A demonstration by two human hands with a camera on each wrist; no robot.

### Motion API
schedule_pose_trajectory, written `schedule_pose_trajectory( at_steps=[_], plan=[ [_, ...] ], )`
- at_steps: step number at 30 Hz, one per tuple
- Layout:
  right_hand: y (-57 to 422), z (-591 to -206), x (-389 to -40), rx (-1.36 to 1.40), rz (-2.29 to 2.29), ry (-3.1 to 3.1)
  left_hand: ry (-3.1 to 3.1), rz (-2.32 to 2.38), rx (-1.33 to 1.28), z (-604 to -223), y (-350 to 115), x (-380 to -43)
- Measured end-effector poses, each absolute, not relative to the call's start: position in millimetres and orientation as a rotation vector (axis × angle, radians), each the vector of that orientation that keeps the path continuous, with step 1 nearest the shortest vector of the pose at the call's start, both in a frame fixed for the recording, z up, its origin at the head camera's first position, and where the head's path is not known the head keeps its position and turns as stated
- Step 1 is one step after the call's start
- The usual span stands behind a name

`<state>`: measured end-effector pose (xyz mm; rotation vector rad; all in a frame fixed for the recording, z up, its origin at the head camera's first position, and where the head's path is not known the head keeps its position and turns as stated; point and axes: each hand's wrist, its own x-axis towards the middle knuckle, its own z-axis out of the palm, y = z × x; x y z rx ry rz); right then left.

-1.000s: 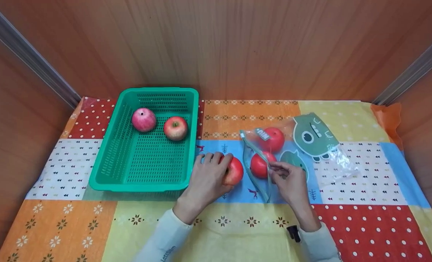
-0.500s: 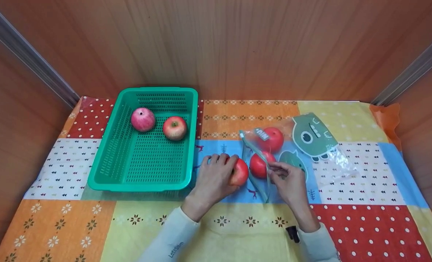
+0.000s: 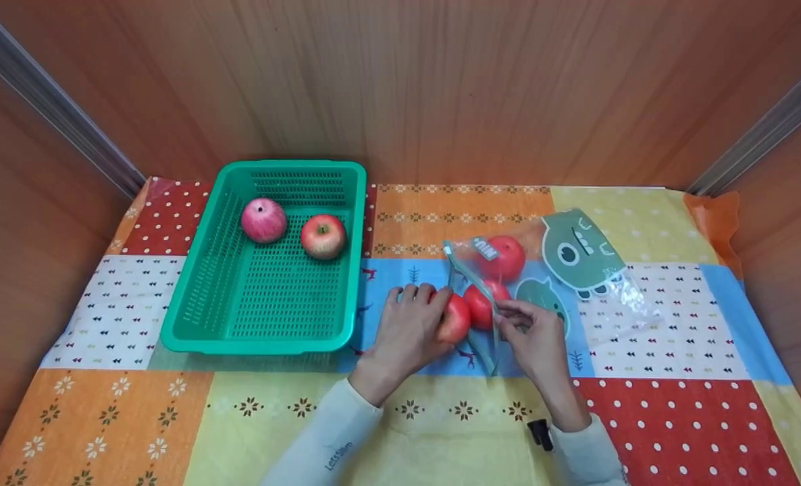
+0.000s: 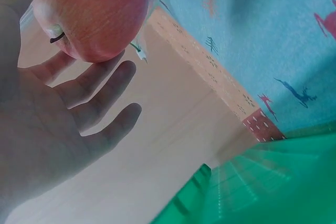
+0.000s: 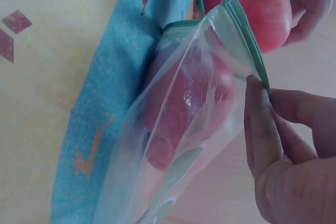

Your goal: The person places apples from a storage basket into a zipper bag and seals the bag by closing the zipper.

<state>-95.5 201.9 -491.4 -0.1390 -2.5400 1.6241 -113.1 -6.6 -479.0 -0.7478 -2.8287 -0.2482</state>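
My left hand (image 3: 407,331) grips a red apple (image 3: 454,318) at the mouth of a clear zip bag (image 3: 627,307) printed with green cartoon figures. In the left wrist view this apple (image 4: 97,14) shows its stem, held between thumb and fingers. My right hand (image 3: 535,337) pinches the upper lip of the bag. From the right wrist, the green zip edge (image 5: 244,38) stands lifted between my thumb and fingers. Inside the bag lie two red apples, a nearer one (image 3: 485,304) close to the opening and a farther one (image 3: 505,258) behind it.
Left of my hands stands a green plastic basket (image 3: 259,345) holding a pinkish apple (image 3: 264,221) and a red-yellow apple (image 3: 323,237). A patchwork-patterned cloth (image 3: 468,439) covers the table. Wooden panels (image 3: 441,88) rise behind and at both sides.
My left hand has moved right with the apple, from beside the bag to its opening, close to the nearer bagged apple. My right hand keeps its pinch on the bag's lip.
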Motion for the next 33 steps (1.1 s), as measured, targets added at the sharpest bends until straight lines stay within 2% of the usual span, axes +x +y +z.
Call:
schedule_pose_trajectory(
  at_steps=[33],
  plan=[
    [201.4, -487.1, -87.2, -0.122, 1.608, -2.492, -2.755, -0.096, -0.743, -491.3, 32.9, -121.7]
  ],
)
